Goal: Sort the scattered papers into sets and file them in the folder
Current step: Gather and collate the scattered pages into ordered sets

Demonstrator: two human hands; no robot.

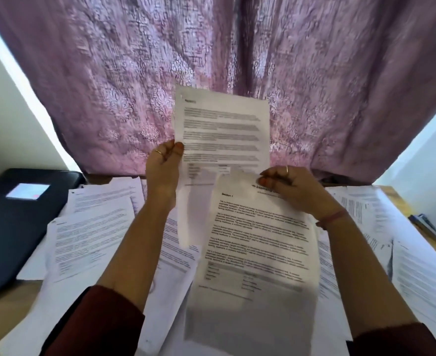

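Note:
My left hand (163, 167) pinches the left edge of a printed sheet (222, 129) and holds it upright in front of the curtain. My right hand (292, 188) grips the top of a second printed sheet (258, 242), which hangs down over the table and overlaps the bottom of the first. Several loose printed papers (93, 232) lie scattered across the table under both arms. A black folder (14, 227) with a white label lies shut at the left edge of the table.
A pink patterned curtain (237, 60) hangs right behind the table. More papers (381, 227) cover the right side, and a dark small object (426, 224) lies on the bare wood near the right edge. White walls stand at both sides.

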